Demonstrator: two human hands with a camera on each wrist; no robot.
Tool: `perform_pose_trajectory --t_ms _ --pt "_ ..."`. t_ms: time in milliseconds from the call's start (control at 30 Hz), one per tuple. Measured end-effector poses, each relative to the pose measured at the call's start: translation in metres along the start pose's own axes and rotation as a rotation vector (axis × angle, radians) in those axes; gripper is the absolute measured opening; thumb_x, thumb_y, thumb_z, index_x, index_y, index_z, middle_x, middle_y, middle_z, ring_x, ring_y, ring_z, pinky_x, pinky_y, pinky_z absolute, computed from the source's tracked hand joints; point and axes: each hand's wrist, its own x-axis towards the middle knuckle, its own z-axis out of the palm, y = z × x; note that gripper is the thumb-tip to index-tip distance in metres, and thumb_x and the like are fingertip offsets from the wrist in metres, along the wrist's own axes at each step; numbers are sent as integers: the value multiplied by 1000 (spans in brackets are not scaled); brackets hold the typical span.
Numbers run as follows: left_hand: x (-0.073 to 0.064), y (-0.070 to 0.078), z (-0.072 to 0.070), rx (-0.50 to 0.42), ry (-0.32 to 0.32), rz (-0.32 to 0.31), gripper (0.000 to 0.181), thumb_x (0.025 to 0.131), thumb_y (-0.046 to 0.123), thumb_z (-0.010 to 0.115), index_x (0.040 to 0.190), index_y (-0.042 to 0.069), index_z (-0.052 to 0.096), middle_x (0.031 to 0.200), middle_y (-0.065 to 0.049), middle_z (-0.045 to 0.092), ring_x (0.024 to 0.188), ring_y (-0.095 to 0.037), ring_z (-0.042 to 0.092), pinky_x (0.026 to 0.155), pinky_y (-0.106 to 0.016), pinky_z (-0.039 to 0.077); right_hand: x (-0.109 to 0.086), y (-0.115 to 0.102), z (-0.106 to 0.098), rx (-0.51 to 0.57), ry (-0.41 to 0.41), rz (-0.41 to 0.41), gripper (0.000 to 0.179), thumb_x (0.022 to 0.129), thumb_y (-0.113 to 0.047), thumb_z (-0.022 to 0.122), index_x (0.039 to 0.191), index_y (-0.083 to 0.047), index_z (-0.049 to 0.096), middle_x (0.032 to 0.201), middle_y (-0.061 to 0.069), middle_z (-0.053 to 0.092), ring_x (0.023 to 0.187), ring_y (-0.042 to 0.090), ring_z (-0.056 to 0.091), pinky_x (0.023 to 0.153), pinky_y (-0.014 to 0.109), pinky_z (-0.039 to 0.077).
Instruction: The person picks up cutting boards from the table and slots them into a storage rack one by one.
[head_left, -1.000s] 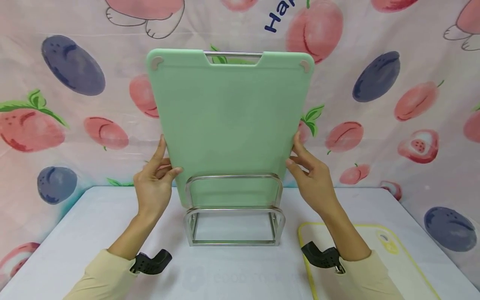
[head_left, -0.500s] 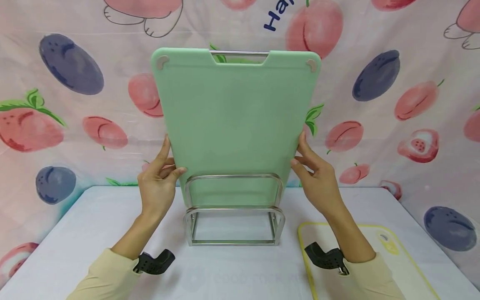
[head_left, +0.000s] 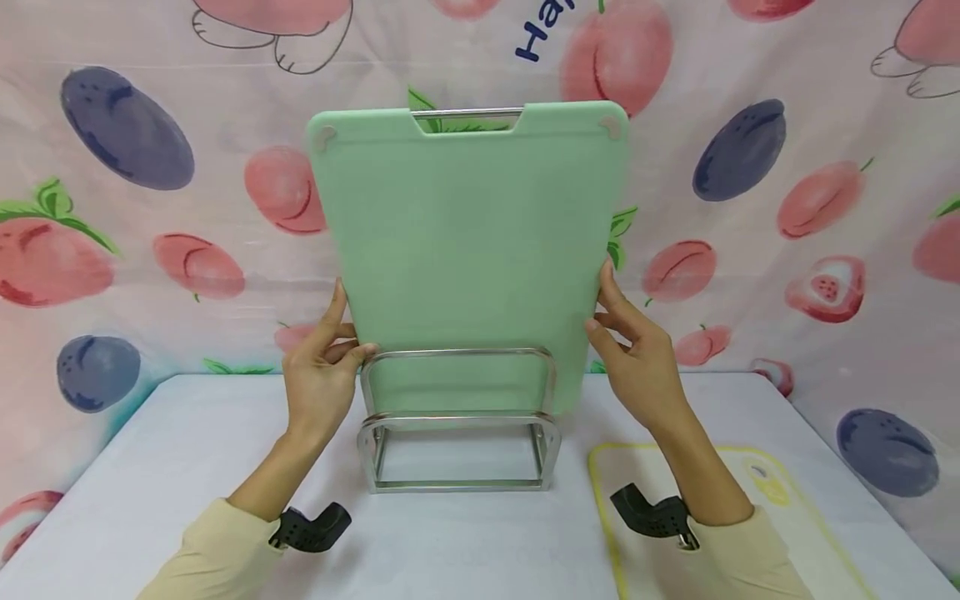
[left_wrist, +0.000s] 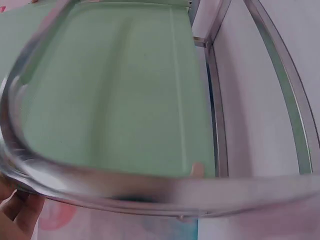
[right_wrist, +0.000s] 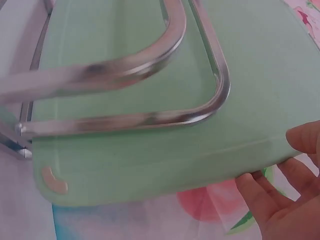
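I am pinching the green board [head_left: 472, 233] by its side edges, left hand [head_left: 321, 379] and right hand [head_left: 636, 358] partly open, behind the metal rack's [head_left: 459, 416] hoops. Since half a second ago, its upper left corner is sitting lower.

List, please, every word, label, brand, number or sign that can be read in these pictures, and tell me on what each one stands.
"Ha", dark blue, on the pink fruit-printed backdrop; the next letter is cut off by the head view's top edge.
No readable text on the pale green rectangular board, the silver metal rack or the white, yellow-edged board.
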Motion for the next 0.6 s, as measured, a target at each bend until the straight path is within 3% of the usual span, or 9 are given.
perform_pose_trajectory --t_ms 167,300,600 --pt "8 5 -7 16 24 12 83 74 -24 68 139 25 49 86 -16 62 67 -1 64 69 -14 52 3 0 4 63 -18 -27 60 99 -11 54 146 -37 29 151 -13 29 122 19 52 94 20 46" --pt "15 7 -7 20 -24 19 82 75 -21 68 139 27 49 88 -17 63 71 -1 66 74 -16 53 2 0 3 75 2 -11 61 99 -8 53 146 -37 28 151 -10 32 123 20 51 95 19 45" --pt "14 3 -16 67 0 -30 84 74 -20 71 138 30 49 86 -13 62 68 1 65 71 -14 52 4 3 11 70 -22 0 57 100 -12 52 146 -36 30 147 -4 40 115 21 56 95 24 47"
